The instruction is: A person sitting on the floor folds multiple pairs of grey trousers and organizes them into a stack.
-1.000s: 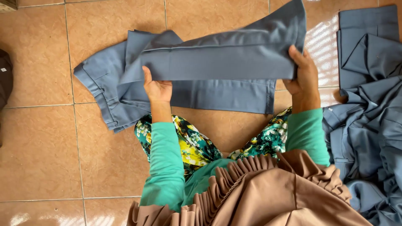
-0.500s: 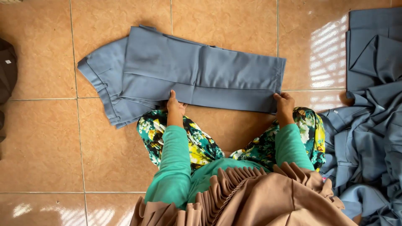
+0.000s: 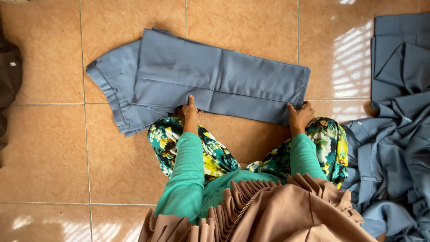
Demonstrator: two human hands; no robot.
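Observation:
Grey-blue trousers (image 3: 210, 80) lie folded over on the tiled floor in front of me, waistband to the left, hems to the right. My left hand (image 3: 190, 112) pinches the near edge of the folded leg around its middle. My right hand (image 3: 299, 115) grips the near corner at the hem end. Both arms wear green sleeves. My knees, in flowered fabric, sit just below the trousers.
A heap of more grey-blue garments (image 3: 396, 134) covers the floor at the right, with one folded piece (image 3: 401, 49) at the top right. Dark cloth (image 3: 9, 76) lies at the left edge. Brown pleated fabric (image 3: 268, 210) covers my lap.
The trouser legs, held up in the air a second ago, have been folded over and laid flat. Both hands came down to the near edge.

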